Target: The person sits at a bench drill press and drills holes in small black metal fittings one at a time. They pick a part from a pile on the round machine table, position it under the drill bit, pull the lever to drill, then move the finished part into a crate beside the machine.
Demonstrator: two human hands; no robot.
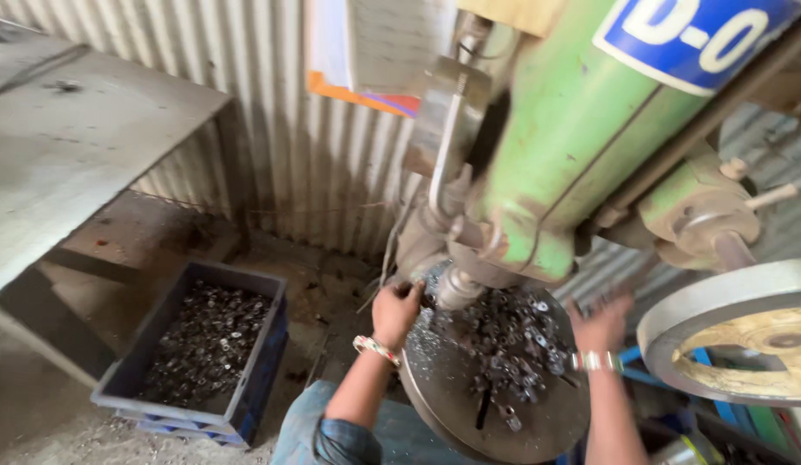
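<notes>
So the left hand (395, 312) is curled up at the far left edge of the round metal drill table (469, 405), right by the spindle (459, 287) of the big green drill press (581, 129). Fingers are bent in like it's got something small pinched, but can't tell what, if anything. The right hand (603, 323) is blurry, fingers spread open, nothing in it, hovering at the right edge of the table. Between both hands sits a heap of small dark metal parts (508, 349) on the table. Down on the floor to the left there's a blue crate (258, 379) full of similar small parts (207, 340), well apart from the hands
</notes>
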